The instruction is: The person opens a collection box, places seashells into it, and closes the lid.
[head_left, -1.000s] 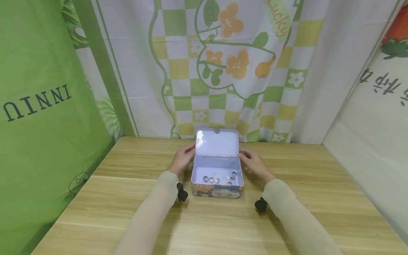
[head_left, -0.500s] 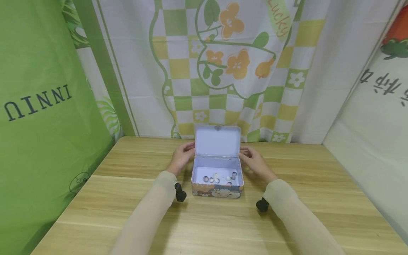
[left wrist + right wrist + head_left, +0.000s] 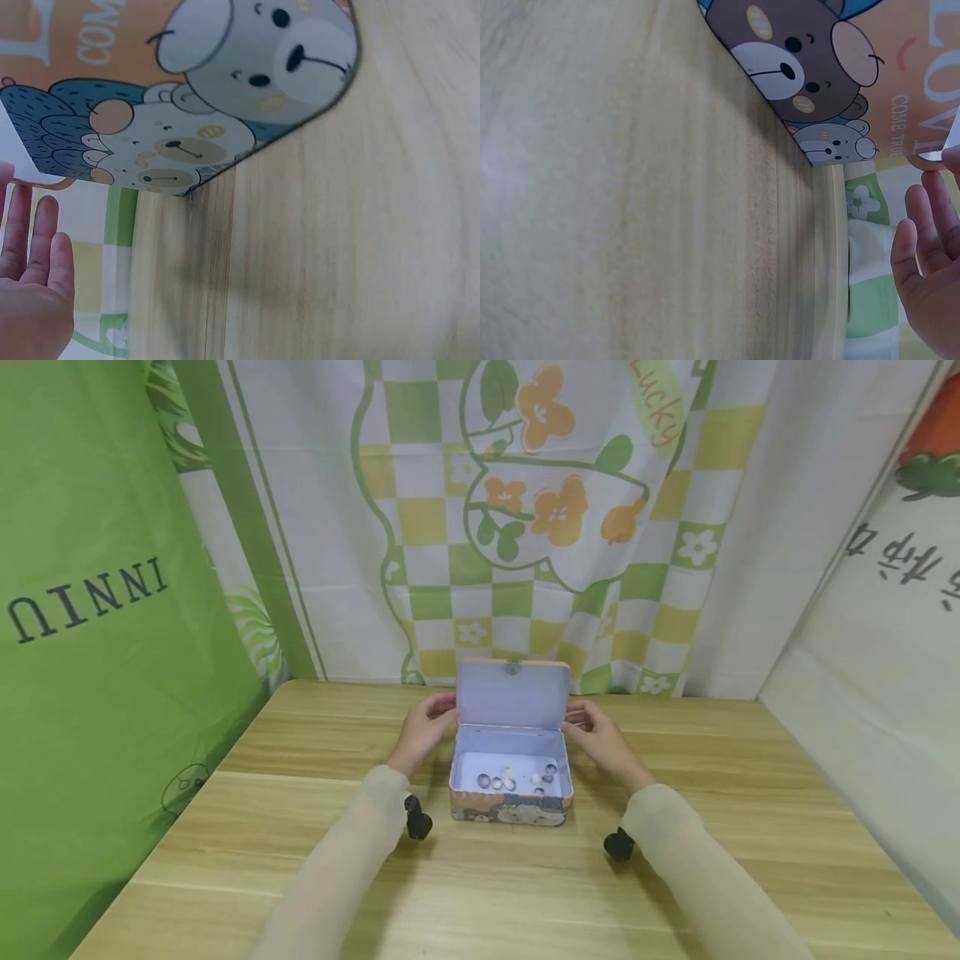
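An oblong tin box (image 3: 472, 807), printed with cartoon bears on its sides, stands on the table in the head view. Its hinged lid (image 3: 513, 700) is raised at the back, pale inside with a small clasp at its top edge. Several small round grey and white pieces (image 3: 509, 784) lie on the box floor; their kind is too small to tell. My left hand (image 3: 422, 731) touches the lid's left edge, its straight fingers partly behind it. At the right edge my right hand (image 3: 602, 745) does likewise. Both wrist views show extended fingers beside the lid rim; the lid's back is hidden.
The wooden table (image 3: 480, 893) has its back edge close behind the box. A green and white patterned curtain (image 3: 420, 518) hangs there, with a green cloth (image 3: 112, 693) at the left and a white one (image 3: 885, 710) at the right.
The lid has swung from leaning back to upright and slightly forward. Both hands have shifted a little outward along with it. The box body and the pieces have stayed put.
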`<state>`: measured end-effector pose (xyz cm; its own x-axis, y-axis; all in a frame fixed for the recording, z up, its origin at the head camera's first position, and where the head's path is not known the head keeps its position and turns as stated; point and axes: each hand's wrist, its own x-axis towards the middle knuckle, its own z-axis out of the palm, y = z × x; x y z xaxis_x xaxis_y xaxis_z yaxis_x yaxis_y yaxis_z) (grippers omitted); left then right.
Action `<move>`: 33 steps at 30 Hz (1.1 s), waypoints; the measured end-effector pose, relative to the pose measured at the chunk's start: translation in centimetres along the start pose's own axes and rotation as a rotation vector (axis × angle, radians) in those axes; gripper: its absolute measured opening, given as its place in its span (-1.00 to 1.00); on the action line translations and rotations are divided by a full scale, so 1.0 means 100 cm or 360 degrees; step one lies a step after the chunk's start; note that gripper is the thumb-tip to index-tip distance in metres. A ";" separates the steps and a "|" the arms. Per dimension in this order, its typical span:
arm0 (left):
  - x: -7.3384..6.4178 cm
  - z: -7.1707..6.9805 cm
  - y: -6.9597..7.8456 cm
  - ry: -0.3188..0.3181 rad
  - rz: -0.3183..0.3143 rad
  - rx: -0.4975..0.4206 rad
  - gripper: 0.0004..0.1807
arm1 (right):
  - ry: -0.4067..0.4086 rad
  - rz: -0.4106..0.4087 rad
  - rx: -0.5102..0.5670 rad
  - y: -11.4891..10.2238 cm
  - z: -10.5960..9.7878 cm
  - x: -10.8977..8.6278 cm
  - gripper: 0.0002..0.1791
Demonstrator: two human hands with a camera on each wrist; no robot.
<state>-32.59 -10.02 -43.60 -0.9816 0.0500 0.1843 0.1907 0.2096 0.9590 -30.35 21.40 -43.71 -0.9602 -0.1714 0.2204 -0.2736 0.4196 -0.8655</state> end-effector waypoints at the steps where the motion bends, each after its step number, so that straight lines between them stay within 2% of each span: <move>1: -0.001 0.000 0.001 0.0008 -0.0001 0.0014 -0.62 | 0.0001 -0.0004 0.0005 0.000 0.000 0.000 -0.57; 9: -0.003 0.000 0.010 0.0055 0.0072 0.0069 -0.66 | 0.0010 -0.0015 -0.0009 0.000 0.000 -0.001 -0.59; 18: -0.001 -0.003 0.022 0.0053 0.0182 0.0072 -0.64 | 0.0020 -0.0036 -0.0037 -0.005 -0.001 -0.005 -0.66; 33: -0.009 -0.008 0.039 0.0100 0.0285 -0.0004 -0.63 | 0.0048 -0.0083 -0.0108 -0.009 -0.002 -0.008 -0.71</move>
<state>-30.97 -10.04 -39.82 -0.9306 0.0250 0.3651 0.3625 0.2001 0.9103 -29.36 21.31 -43.06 -0.9456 -0.1682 0.2784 -0.3252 0.4703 -0.8204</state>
